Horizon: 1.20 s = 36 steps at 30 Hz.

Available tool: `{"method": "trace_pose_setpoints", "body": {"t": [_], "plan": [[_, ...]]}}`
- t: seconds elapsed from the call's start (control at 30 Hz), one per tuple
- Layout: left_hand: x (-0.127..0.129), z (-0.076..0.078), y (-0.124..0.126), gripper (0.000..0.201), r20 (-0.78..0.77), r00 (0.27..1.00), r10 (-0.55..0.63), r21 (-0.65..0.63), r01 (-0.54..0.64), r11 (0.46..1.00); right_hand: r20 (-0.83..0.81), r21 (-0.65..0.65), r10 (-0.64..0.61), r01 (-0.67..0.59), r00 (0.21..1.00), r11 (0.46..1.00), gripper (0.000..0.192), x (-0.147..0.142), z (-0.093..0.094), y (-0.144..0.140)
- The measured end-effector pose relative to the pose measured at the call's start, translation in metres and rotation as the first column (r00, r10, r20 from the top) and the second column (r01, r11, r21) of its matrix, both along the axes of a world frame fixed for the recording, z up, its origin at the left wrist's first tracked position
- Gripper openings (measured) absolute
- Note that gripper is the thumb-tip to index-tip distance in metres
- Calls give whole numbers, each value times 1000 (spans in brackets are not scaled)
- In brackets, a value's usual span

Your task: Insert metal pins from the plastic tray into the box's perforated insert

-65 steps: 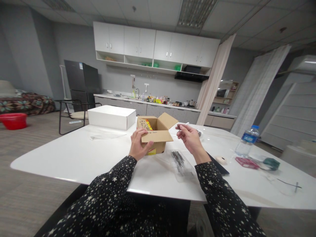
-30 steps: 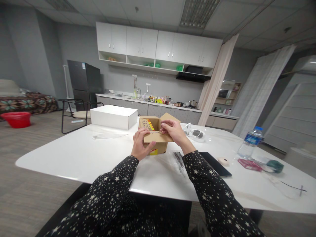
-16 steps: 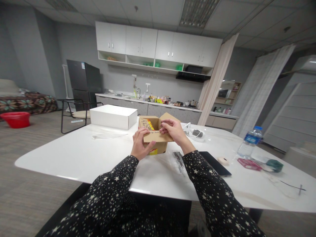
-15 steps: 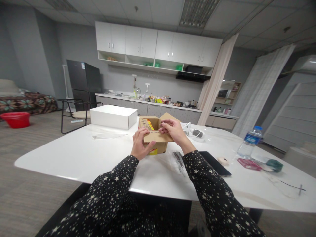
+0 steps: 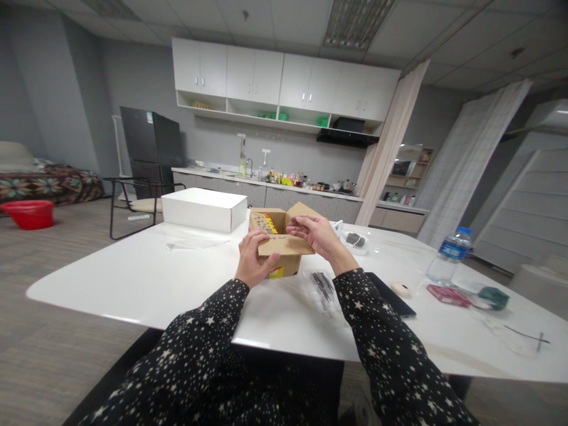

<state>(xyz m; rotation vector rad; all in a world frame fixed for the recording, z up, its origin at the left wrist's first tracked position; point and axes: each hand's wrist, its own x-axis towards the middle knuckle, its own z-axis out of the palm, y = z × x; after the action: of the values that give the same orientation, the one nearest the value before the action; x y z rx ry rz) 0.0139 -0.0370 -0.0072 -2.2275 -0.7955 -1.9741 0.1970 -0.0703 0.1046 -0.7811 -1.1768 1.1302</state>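
My right hand (image 5: 317, 235) has drawn back a little toward three o'clock since half a second ago, its fingertips now lifted off the near flap instead of pinching at it; my left hand (image 5: 251, 260) has not shifted. Everything sits on the broad white glossy table (image 5: 133, 278). At eleven o'clock from my hands lies the closed white rectangular cardboard box (image 5: 203, 209), well apart from them. Straight ahead at twelve o'clock stands the small open brown corrugated cardboard box (image 5: 281, 248), flaps up, with red and yellow packaging showing inside. My left hand grips its near flap, thumb on the front face and fingers curled over the top edge. My right hand hovers just above the box's right side, fingers loosely curled and half open; whether they pinch anything small I cannot tell. At three o'clock, far off, stands the clear plastic water bottle with a blue cap and label (image 5: 444, 255). Nearer, at four o'clock, lies the flat black slab (image 5: 394, 299), partly under my sleeve. Just beside the brown box at five o'clock lies the clear plastic bag of thin dark sticks (image 5: 323, 285). Beyond the slab rests a small pale oval pebble-like object (image 5: 402, 289).
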Motion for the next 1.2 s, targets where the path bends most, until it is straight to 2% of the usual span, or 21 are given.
{"method": "trace_pose_setpoints", "body": {"t": [0.53,0.77,1.2], "plan": [[0,0,1,37,6,1000,-10,31,9,999,-20,-46,26,-27,999,999,13,-4,-3,4],[0,0,1,40,0,1000,6,-10,-6,1000,-26,-55,23,-25,999,998,14,-4,-3,4],[1,0,0,38,3,1000,2,6,-2,1000,24,-67,23,-21,999,998,16,-6,-1,5]]}}
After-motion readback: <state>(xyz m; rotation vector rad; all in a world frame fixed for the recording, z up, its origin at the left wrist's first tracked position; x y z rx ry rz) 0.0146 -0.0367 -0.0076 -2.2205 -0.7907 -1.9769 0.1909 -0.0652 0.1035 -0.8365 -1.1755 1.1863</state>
